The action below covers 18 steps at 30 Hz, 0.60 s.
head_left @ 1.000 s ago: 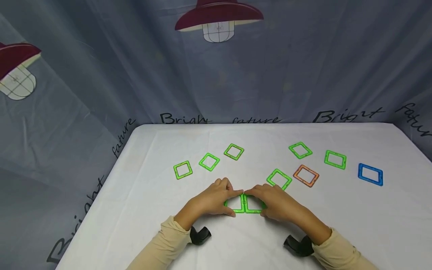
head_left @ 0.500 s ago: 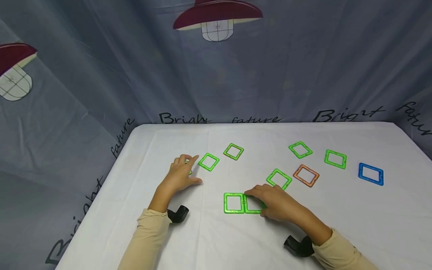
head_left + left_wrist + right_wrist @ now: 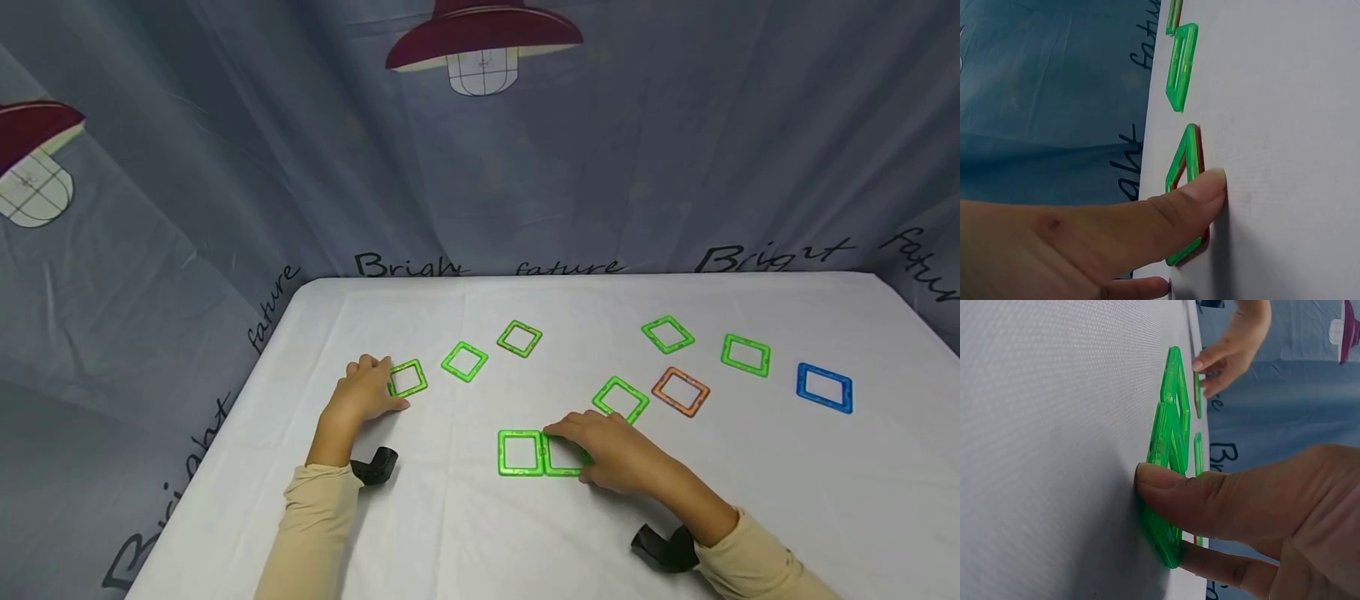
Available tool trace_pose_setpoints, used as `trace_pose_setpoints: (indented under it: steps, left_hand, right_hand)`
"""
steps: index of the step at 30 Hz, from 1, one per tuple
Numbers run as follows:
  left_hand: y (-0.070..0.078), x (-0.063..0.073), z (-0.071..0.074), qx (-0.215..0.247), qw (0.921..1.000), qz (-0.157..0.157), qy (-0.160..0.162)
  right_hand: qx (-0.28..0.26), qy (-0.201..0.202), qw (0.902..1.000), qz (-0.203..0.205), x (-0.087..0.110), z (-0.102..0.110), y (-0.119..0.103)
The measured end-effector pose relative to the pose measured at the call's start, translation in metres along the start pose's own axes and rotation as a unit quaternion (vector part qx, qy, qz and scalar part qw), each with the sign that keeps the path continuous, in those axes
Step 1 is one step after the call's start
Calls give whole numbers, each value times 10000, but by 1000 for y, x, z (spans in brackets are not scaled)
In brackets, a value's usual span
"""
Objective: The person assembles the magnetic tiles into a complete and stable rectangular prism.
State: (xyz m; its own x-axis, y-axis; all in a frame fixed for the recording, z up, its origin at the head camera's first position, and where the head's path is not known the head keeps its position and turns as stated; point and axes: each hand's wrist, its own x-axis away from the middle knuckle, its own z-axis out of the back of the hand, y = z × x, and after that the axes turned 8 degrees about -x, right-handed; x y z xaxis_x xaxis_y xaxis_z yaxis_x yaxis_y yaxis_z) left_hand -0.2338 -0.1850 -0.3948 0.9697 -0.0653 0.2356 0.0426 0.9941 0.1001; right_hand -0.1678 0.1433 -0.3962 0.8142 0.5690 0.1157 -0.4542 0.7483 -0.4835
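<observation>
Two green square magnetic tile frames lie edge to edge near the front middle. My right hand (image 3: 611,450) holds the right one (image 3: 1160,534) at its sides between thumb and fingers, covering its right part; the left tile (image 3: 521,475) is uncovered. Over at the left, my left hand (image 3: 363,390) spreads around the left end of another green tile (image 3: 408,393), which lies flat. Its thumb (image 3: 1191,197) stretches across in front of this tile in the left wrist view. Fingertips reach the tile's far left corner, and contact by the thumb is hard to tell.
Two more green tiles (image 3: 450,374) lie beyond the left hand. Behind the right hand are several others: green ones (image 3: 738,365), an orange one (image 3: 660,377) and a blue one (image 3: 825,406). The white table (image 3: 465,542) ends at a grey printed curtain (image 3: 637,167).
My left hand has left the joined pair and moved left and away to the leftmost green tile, now at its left end. My right hand has stayed on its tile.
</observation>
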Motion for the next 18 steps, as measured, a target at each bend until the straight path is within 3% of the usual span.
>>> trace_pose_setpoints:
  steps: [5,13,18]
  left_hand:
    - [-4,1,1,-69,10000,-53,-5]
    - [-7,-1,-3,-264,9987,-305,298]
    - [-3,3,-3,-279,9960,-662,531]
  right_hand:
    - [9,-17,10000,1,0,0,0]
    - [-19,-18,10000,28,1,-1,1]
    - [7,-34,10000,-21,-1,-2,1]
